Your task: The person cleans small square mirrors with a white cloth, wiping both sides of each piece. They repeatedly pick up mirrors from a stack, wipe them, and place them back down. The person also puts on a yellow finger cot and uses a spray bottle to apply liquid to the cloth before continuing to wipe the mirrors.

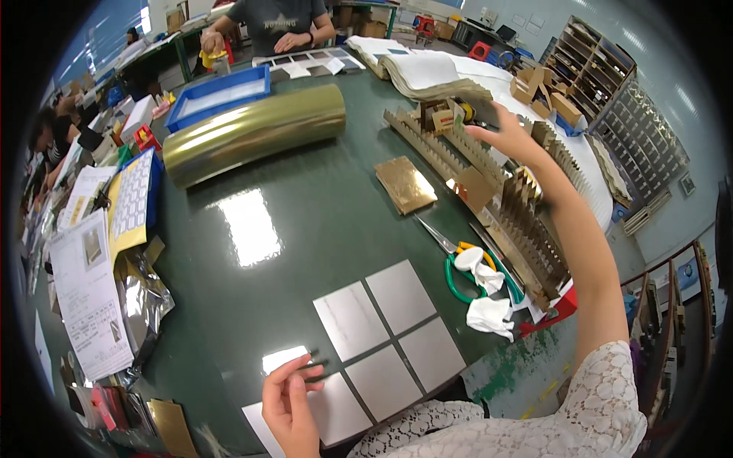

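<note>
Head view: left hand (292, 401) loosely curled, thumb apart from fingers, nothing visibly held, over nearer end of grey panels (384, 382). Right hand (513, 139) outstretched, thumb spread wide, seemingly empty, at notched racks (527, 256); contact cannot be told. Panels flat in two rows, layout apparently done. Gold stack (406, 185) near racks, apparently left unspread.

On the desk (183, 305), squares (384, 382) lie at the near edge, scissors (443, 240) to their right, a stack (405, 185) beyond, a roll (256, 136) farther left, a tray (174, 114) behind it.
</note>
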